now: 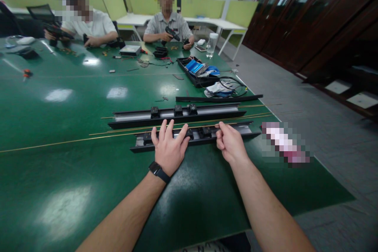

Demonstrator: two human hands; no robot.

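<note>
the green table (pixel 35 173) fills most of the view, its right edge slanting down toward the near corner, with grey floor beyond, and its near edge close under the person's body. broad stretches of tabletop give room to move at the left and between the channels and the near edge; the far side is tighter, with two co-workers seated there. the far black channel (pixel 171 114) lies lengthwise across the table, roughly parallel to the near black channel (pixel 203 140), whose right end stops short of the table edge. beyond them a black tray (pixel 189 77) and a black strip (pixel 218 98) limit the space. a long gold rod (pixel 59 143) runs from the left border of the view to the near channel. the left hand (pixel 169 147) is palm down over that channel, fingers spread and grasping nothing visible; whether its fingertips press the rod is hard to tell. the right hand (pixel 228 140) pinches the rod between thumb and forefinger, other fingers curled. a black block (pixel 206 130) sits in the channel between the hands.
</note>
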